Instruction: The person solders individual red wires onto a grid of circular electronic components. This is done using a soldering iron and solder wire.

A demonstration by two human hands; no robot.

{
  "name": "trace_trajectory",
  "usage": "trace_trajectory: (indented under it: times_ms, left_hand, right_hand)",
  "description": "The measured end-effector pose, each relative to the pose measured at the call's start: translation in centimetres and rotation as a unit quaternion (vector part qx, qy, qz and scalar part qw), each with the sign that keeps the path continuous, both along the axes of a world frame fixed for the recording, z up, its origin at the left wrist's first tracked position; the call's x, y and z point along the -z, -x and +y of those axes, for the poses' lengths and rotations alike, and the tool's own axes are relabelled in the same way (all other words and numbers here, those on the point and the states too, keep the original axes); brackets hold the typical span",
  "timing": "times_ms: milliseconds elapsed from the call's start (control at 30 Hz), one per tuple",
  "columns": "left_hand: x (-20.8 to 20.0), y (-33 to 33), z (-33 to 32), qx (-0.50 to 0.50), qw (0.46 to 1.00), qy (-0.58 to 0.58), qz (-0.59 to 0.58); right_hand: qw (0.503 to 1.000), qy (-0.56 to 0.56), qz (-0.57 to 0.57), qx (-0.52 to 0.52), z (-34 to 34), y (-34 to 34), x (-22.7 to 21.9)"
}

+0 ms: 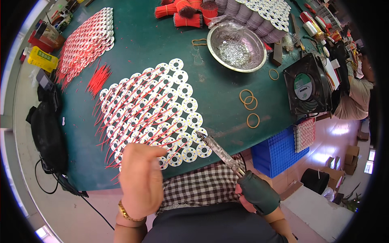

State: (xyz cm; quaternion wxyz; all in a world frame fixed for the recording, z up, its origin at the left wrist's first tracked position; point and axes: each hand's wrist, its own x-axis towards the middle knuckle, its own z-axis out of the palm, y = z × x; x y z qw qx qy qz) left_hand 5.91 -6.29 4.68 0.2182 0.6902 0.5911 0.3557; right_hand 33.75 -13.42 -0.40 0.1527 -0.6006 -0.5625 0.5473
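A sheet of joined white round circuit boards [189,105] with centre holes lies on the green table. Thin red wires [133,95] slant across most of it, while the right-hand columns are bare. My left hand [142,174] hovers over the sheet's near edge with fingers curled closed; whatever they may hold is hidden. In my right hand [245,202] is a soldering iron [222,154], gripped by its dark green handle. Its tip is at a board near the sheet's right edge; whether it touches cannot be made out. A loose bunch of red wires [99,79] lies beyond the sheet's left corner.
Stacked wired boards [87,42] stand far left. A metal bowl [237,48] with silvery bits sits behind, near bundled red wires [187,20] and stacked boards [267,12]. Rubber bands [253,120] and a black fan [306,85] are on the right. A blue crate [271,152] stands below.
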Motion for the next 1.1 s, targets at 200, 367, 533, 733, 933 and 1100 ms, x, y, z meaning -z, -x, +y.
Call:
trace_trajectory:
  times_ms: [200,367,533,733,933,1100]
  left_hand:
    - [3.1,-0.6,-1.1,0.039,0.999,-0.005,0.020]
    - [4.1,-1.1,-1.4,-0.014,0.999,0.040,-0.022]
    - [4.1,-1.1,-1.2,-0.005,0.999,0.041,-0.010]
    - [4.0,-0.4,-1.5,-0.016,0.999,0.029,-0.009]
    - [3.9,0.1,-2.1,-0.064,0.995,0.071,-0.008]
    - [4.1,0.2,-2.1,-0.063,0.996,0.063,-0.007]
  right_hand:
    - [1.000,-0.018,-0.013,-0.017,-2.0,-0.7,2.0]
    - [0.960,-0.241,-0.029,-0.138,-2.2,-2.0,2.3]
    - [0.961,-0.245,0.023,-0.126,-3.6,-2.7,4.1]
    - [0.994,-0.086,0.039,-0.053,-3.2,-2.3,2.5]
    - [0.956,-0.252,0.043,-0.142,-1.1,-1.1,2.2]
    - [0.940,-0.290,0.059,-0.170,-0.2,-0.6,2.1]
